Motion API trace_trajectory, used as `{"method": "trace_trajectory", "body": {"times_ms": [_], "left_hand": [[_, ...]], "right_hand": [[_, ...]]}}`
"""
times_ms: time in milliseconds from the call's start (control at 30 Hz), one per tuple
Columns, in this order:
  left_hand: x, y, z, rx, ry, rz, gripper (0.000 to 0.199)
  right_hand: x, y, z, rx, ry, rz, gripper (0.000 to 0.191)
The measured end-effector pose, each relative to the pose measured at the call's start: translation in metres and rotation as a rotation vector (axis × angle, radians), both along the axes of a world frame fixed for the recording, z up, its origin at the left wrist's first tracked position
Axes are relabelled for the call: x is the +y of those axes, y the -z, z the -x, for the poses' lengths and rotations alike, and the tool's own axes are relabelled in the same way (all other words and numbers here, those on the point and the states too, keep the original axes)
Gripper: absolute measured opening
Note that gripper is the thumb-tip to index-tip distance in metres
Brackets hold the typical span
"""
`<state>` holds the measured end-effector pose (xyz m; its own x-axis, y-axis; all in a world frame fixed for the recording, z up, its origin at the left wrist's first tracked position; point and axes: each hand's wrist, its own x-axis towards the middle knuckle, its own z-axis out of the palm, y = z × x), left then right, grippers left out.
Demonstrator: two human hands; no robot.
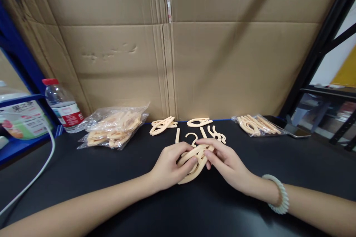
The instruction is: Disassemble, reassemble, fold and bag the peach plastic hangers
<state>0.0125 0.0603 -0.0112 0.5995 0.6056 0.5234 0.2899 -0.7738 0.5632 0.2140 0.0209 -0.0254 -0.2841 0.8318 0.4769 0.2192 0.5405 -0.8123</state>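
Between my two hands is a beige plastic folding hanger body (pixel 198 172), made of curved pieces that cross or overlap. My left hand (pixel 171 164) is closed on its left side, thumb on top. My right hand (pixel 226 163) pinches its upper right end, and the fingers cover part of the joint. Just beyond lie a loose hanger hook (pixel 191 136) and two straight arm pieces, one on the left (pixel 177 135) and one on the right (pixel 203 132). Several small S-shaped hooks (pixel 217 134) rest beside the right piece.
Farther back sit two piles of hanger parts, left (pixel 162 125) and right (pixel 199 122). Plastic bags of hanger parts lie at the left (pixel 114 127) and right (pixel 257 125). A red-capped bottle (pixel 62 107), a white cable (pixel 41 170) and a cardboard wall (pixel 111 52) bound the black table (pixel 125 207).
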Motion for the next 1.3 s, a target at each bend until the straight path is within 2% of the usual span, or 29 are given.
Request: {"method": "trace_trajectory", "body": {"times_ms": [133, 300, 433, 567, 667, 733, 900, 1000, 1100, 1200, 1300], "left_hand": [[-0.003, -0.001, 0.000, 0.033, 0.016, 0.005, 0.016], [-0.001, 0.001, 0.003, -0.093, -0.067, -0.002, 0.011], [0.004, 0.006, 0.004, -0.297, -0.196, 0.021, 0.014], [0.007, 0.009, 0.005, -0.389, -0.279, 0.054, 0.017], [0.006, 0.009, 0.005, -0.376, -0.280, 0.032, 0.016], [0.005, 0.008, 0.006, -0.371, -0.268, 0.022, 0.016], [0.003, 0.004, 0.005, -0.264, -0.169, 0.004, 0.016], [0.002, -0.001, 0.005, -0.103, -0.020, -0.043, 0.012], [0.003, -0.007, 0.004, -0.030, 0.165, -0.043, 0.014], [0.007, -0.009, 0.004, -0.044, 0.292, 0.123, 0.023], [0.011, -0.005, 0.001, -0.096, 0.330, 0.454, 0.025]], "right_hand": [[-0.001, 0.002, -0.001, 0.090, 0.010, 0.038, 0.041], [0.003, 0.000, 0.000, 0.090, 0.045, 0.082, 0.018], [0.006, 0.000, 0.000, 0.179, 0.052, 0.152, 0.020], [0.010, 0.001, -0.004, 0.265, 0.170, 0.112, 0.020], [0.012, 0.002, -0.006, 0.312, 0.246, 0.043, 0.020], [0.015, 0.002, -0.007, 0.354, 0.251, 0.037, 0.022], [0.020, 0.004, -0.007, 0.414, 0.176, 0.147, 0.025], [0.019, 0.004, -0.007, 0.358, 0.101, 0.176, 0.022], [0.016, 0.003, -0.006, 0.379, 0.069, 0.203, 0.022], [0.014, 0.001, -0.003, 0.398, 0.046, 0.185, 0.021], [0.013, -0.001, -0.001, 0.377, 0.027, 0.154, 0.020]]}}
